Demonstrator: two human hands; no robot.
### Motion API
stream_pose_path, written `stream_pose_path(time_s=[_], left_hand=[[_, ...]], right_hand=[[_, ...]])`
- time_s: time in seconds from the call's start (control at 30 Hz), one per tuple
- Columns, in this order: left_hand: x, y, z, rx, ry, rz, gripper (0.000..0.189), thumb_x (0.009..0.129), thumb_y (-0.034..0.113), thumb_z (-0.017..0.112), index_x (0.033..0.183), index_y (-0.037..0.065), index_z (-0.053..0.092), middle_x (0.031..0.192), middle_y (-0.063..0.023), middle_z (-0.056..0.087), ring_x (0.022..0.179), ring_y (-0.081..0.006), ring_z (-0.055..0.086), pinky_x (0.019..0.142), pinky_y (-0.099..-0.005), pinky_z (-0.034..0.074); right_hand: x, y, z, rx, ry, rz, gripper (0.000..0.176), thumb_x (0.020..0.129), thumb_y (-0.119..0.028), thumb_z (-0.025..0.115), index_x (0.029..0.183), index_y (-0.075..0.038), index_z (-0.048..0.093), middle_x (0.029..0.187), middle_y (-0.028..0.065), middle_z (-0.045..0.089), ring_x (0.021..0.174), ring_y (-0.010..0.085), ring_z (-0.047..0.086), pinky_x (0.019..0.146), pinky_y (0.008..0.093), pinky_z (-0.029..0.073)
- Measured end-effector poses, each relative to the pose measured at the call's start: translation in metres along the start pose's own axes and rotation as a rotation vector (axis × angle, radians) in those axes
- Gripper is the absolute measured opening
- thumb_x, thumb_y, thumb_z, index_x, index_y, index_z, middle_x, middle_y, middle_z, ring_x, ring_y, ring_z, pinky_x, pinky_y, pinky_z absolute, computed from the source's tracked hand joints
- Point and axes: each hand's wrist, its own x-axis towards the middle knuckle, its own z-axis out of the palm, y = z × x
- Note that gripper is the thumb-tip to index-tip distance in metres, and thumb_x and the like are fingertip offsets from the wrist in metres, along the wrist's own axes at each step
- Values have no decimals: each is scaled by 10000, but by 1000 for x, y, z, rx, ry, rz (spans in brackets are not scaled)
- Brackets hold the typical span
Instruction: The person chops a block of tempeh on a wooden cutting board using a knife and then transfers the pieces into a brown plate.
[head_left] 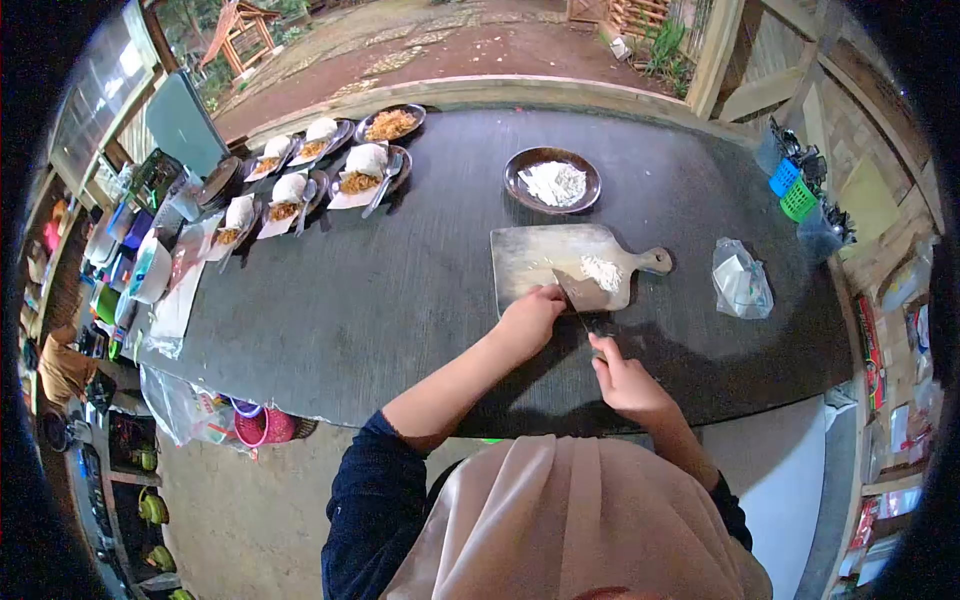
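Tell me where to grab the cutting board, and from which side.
Probably best to take the cutting board by its handle, coming from the right. The handle sticks out past the slab toward the plastic bag and is bare. The slab lies flat on the counter, with the left hand and the knife at its near edge.

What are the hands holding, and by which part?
The right hand holds a knife by its handle. The left hand rests on the cutting board; a hold there cannot be told.

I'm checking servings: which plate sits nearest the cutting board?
The dark plate of white shreds just beyond the cutting board; the others, mostly with rice, cluster far left.
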Motion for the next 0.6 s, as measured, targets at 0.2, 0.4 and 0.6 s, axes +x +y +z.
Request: stream_pose_path(time_s=[0.2, 0.4, 0.6], left_hand=[[0, -2, 0, 12, 14, 12, 314, 707, -25, 489, 980, 10, 640, 1043, -143, 591, 992, -347, 553, 872, -399, 477], [1, -3, 2, -21, 28, 10, 299, 708, -31, 491, 960, 10, 648, 1030, -152, 592, 985, -355, 553, 867, -406, 475], [0, -3, 1, 0, 28, 4, 309, 707, -26, 509, 979, 13, 650, 1026, -158, 604, 983, -369, 564, 880, -409, 468]], right_hand=[[4, -33, -57, 141, -243, 308, 334, 969, -208, 417, 1283, -106, 373, 744, 211, 637, 571, 384, 619, 536, 465, 482], [9, -1, -12, 78, -28, 87, 337, 964, -195, 409, 1282, -87, 371, 946, 284, 618, 880, 466, 584, 720, 518, 480], [-4, 7, -12, 21, 10, -21, 341, 948, -183, 442, 1264, -78, 372, 908, 275, 622, 810, 460, 593, 661, 525, 480]])
